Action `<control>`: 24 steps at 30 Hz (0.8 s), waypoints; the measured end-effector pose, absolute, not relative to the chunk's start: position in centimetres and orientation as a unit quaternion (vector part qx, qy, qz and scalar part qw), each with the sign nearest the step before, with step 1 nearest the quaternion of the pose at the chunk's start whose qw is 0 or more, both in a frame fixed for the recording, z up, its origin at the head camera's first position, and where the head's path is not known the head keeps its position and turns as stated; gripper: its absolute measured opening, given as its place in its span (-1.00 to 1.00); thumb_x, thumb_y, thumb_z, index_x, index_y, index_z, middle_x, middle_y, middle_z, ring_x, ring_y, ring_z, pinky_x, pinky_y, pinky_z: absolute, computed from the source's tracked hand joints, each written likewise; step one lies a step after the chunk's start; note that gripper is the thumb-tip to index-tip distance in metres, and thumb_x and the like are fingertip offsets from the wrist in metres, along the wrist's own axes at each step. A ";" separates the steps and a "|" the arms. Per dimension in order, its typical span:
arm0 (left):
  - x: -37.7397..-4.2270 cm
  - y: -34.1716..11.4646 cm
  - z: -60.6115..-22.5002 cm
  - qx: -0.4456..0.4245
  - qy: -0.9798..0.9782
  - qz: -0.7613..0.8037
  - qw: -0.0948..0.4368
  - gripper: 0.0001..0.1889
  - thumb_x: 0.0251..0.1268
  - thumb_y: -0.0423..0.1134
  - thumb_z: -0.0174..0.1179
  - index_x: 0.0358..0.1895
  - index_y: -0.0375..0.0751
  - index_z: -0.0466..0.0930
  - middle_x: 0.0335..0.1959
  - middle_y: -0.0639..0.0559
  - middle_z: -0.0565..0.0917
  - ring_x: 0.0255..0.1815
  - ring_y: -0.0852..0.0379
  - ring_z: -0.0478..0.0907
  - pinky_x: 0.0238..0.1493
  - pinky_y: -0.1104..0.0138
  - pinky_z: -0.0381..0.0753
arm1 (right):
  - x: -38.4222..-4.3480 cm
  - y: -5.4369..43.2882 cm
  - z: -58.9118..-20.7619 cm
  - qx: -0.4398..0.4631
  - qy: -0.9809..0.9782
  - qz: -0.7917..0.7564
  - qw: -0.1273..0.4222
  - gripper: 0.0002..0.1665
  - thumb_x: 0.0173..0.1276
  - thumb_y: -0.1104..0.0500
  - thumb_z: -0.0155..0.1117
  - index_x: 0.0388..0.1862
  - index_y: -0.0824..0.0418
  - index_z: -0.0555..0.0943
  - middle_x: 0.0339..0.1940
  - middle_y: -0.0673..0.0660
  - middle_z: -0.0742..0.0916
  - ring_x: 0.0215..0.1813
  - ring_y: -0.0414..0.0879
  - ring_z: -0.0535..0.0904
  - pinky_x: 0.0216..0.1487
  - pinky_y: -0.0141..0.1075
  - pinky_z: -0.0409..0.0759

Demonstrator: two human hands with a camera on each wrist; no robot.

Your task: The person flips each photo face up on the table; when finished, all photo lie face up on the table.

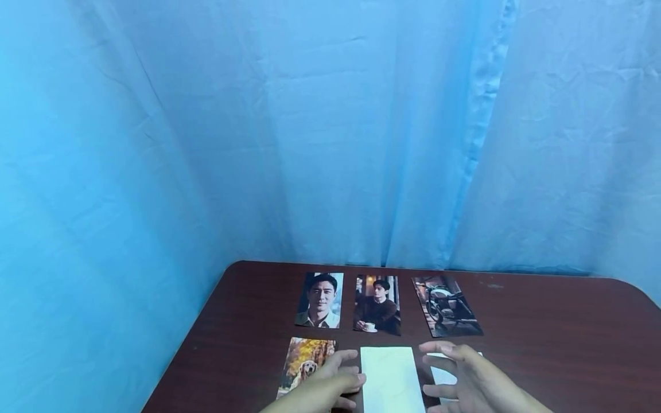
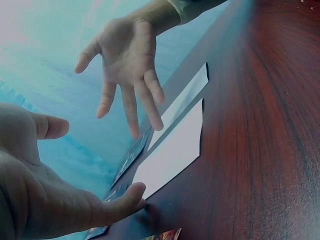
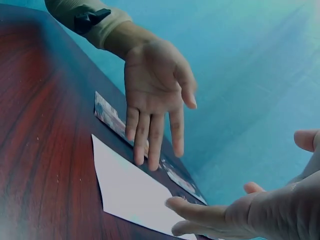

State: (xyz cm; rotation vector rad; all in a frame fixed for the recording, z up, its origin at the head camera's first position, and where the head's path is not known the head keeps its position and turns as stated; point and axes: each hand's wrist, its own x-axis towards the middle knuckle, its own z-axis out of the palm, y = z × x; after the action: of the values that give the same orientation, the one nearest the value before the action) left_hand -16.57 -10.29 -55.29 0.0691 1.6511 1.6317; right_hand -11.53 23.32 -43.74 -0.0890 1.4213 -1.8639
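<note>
A white blank card lies on the table between my two hands. To its left is my left hand, fingers spread and holding nothing. My right hand faces it from the right, palm inward, fingers relaxed and apart. In the left wrist view the right palm is bare. A second white card is partly hidden behind the right fingers. A picture card of a dog lies under and beyond the left hand, partly covered. Whether a fingertip touches the middle card, I cannot tell.
Along the back of the dark wooden table lie three picture cards: a portrait, a person with a cup and a motorcycle. A pale blue curtain hangs behind and at the left.
</note>
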 end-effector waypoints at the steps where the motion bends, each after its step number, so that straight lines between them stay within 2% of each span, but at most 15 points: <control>1: -15.8 -10.0 -53.5 0.027 0.660 0.639 0.393 -0.16 0.43 0.19 0.30 0.63 -0.03 0.18 0.50 -0.21 0.49 0.19 -0.15 0.68 0.13 -0.04 0.70 | -11.7 23.4 -44.1 -0.032 0.558 -0.731 0.392 -0.26 0.73 -0.26 -0.40 0.57 0.22 0.18 0.59 0.71 -0.37 0.54 0.88 -0.15 0.46 0.47 0.36; 3: -14.3 -9.5 -49.8 0.022 0.671 0.632 0.386 -0.21 0.52 0.11 0.21 0.64 -0.15 0.15 0.49 -0.27 0.49 0.25 -0.19 0.65 0.20 -0.05 0.68 | -13.4 24.9 -48.0 -0.035 0.530 -0.739 0.414 -0.21 0.73 -0.29 -0.39 0.62 0.23 0.13 0.59 0.67 -0.43 0.50 0.87 0.05 0.41 0.53 0.36; 5: -13.5 -9.3 -47.8 0.024 0.676 0.626 0.387 -0.24 0.54 0.09 0.18 0.63 -0.17 0.16 0.49 -0.29 0.48 0.27 -0.17 0.64 0.21 -0.01 0.68 | -14.3 25.4 -49.8 -0.041 0.521 -0.737 0.429 -0.21 0.73 -0.29 -0.44 0.64 0.20 0.13 0.60 0.67 -0.42 0.51 0.80 0.17 0.41 0.56 0.32; 7: -12.9 -9.0 -46.1 0.026 0.685 0.621 0.381 -0.27 0.56 0.04 0.16 0.61 -0.23 0.17 0.48 -0.34 0.47 0.26 -0.18 0.64 0.21 -0.01 0.68 | -14.7 25.5 -50.6 -0.038 0.518 -0.740 0.428 -0.20 0.73 -0.30 -0.42 0.64 0.21 0.14 0.60 0.69 -0.39 0.50 0.72 0.28 0.39 0.50 0.41; 8: -13.0 -9.1 -46.2 0.028 0.685 0.621 0.379 -0.28 0.56 0.04 0.16 0.61 -0.23 0.19 0.48 -0.34 0.47 0.24 -0.16 0.65 0.21 -0.02 0.68 | -14.7 25.4 -50.6 -0.036 0.519 -0.741 0.424 -0.21 0.73 -0.30 -0.41 0.63 0.20 0.16 0.60 0.70 -0.37 0.49 0.67 0.34 0.38 0.44 0.47; 10: -13.2 -9.2 -46.5 0.033 0.687 0.621 0.376 -0.29 0.56 0.05 0.17 0.59 -0.22 0.23 0.48 -0.36 0.45 0.19 -0.13 0.67 0.20 -0.02 0.69 | -13.3 23.5 -47.0 -0.013 0.555 -0.731 0.397 -0.20 0.72 -0.28 -0.37 0.60 0.27 0.14 0.59 0.74 -0.23 0.49 0.69 0.33 0.39 0.38 0.50; 13: -13.1 -9.3 -46.3 0.028 0.688 0.619 0.377 -0.31 0.56 0.05 0.14 0.58 -0.22 0.25 0.48 -0.32 0.46 0.17 -0.11 0.66 0.22 0.00 0.68 | -12.4 22.2 -45.8 0.013 0.579 -0.729 0.364 -0.14 0.70 -0.30 -0.27 0.58 0.36 0.11 0.58 0.78 -0.09 0.42 0.55 0.51 0.34 0.24 0.61; 15: -13.5 -9.7 -47.5 0.030 0.681 0.621 0.386 -0.30 0.53 0.12 0.17 0.57 -0.16 0.28 0.46 -0.24 0.50 0.16 -0.07 0.66 0.17 0.07 0.69 | -12.4 21.8 -45.9 0.009 0.580 -0.727 0.367 -0.18 0.71 -0.29 -0.27 0.58 0.32 0.15 0.56 0.77 0.05 0.39 0.42 0.59 0.37 0.19 0.62; 17: -13.8 -10.1 -48.5 0.031 0.676 0.622 0.394 -0.29 0.50 0.18 0.21 0.55 -0.08 0.33 0.45 -0.16 0.51 0.18 -0.02 0.65 0.15 0.12 0.70 | -12.4 21.6 -46.5 -0.001 0.576 -0.731 0.366 -0.15 0.71 -0.28 -0.27 0.60 0.35 0.11 0.56 0.77 0.10 0.37 0.32 0.64 0.38 0.16 0.63; 21: -13.5 -10.0 -48.1 0.044 0.683 0.620 0.384 -0.35 0.55 0.12 0.16 0.53 -0.12 0.35 0.47 -0.23 0.48 0.20 -0.09 0.67 0.21 0.00 0.70 | -12.4 21.7 -47.4 0.001 0.554 -0.748 0.366 -0.16 0.73 -0.27 -0.28 0.63 0.33 0.09 0.58 0.74 0.14 0.36 0.22 0.67 0.36 0.06 0.65; 22: -13.5 -10.0 -47.9 0.043 0.683 0.621 0.383 -0.37 0.55 0.11 0.16 0.52 -0.12 0.36 0.47 -0.23 0.47 0.18 -0.09 0.67 0.21 -0.01 0.70 | -12.3 21.7 -47.5 0.002 0.552 -0.753 0.357 -0.12 0.73 -0.27 -0.27 0.64 0.38 0.03 0.60 0.74 0.11 0.35 0.22 0.68 0.33 0.05 0.66; 24: -13.5 -10.1 -48.1 0.049 0.685 0.620 0.379 -0.37 0.57 0.10 0.14 0.53 -0.13 0.35 0.47 -0.25 0.46 0.16 -0.11 0.67 0.21 -0.01 0.70 | -12.4 22.0 -47.8 -0.002 0.539 -0.759 0.365 -0.17 0.73 -0.26 -0.28 0.64 0.33 0.09 0.57 0.70 0.25 0.35 0.17 0.69 0.32 0.00 0.66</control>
State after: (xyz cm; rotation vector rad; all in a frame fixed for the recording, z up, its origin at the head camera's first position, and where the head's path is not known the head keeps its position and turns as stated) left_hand -13.49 -10.05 -48.09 0.1252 1.7490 1.5844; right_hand -12.42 22.02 -47.75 -0.0063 1.3861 -1.9534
